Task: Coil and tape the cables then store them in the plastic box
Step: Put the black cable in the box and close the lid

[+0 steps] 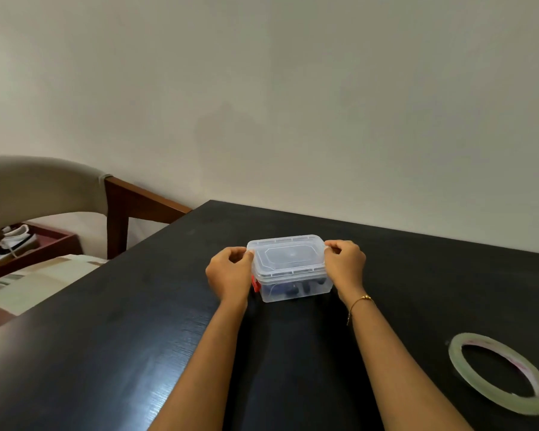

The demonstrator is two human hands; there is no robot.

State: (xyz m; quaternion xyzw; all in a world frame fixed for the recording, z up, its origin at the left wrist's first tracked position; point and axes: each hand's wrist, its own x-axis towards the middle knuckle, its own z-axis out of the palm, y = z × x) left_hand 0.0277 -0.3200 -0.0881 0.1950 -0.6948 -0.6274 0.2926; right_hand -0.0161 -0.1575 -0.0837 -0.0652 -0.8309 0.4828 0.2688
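Both my hands — left hand point(230, 272), right hand point(344, 266) — pinch the clear plastic box's point(296, 289) lid point(288, 255) ends mid-table; I'd press evenly, then snap the red latch point(255, 285).

You have one clear plastic box point(293, 275) on one dark table point(137, 321), and it wears one clear lid point(288, 253). You can see one red latch point(255, 285) on its left end; a second cannot be told. Dark cables point(296, 289) show through the wall, too blurred for you to count. You have two hands at the box: one left hand point(229, 272) and one right hand point(344, 265), with one thin bracelet point(360, 301). One roll of clear tape point(500, 373), one chair point(44, 188), and one shoe point(14, 242).
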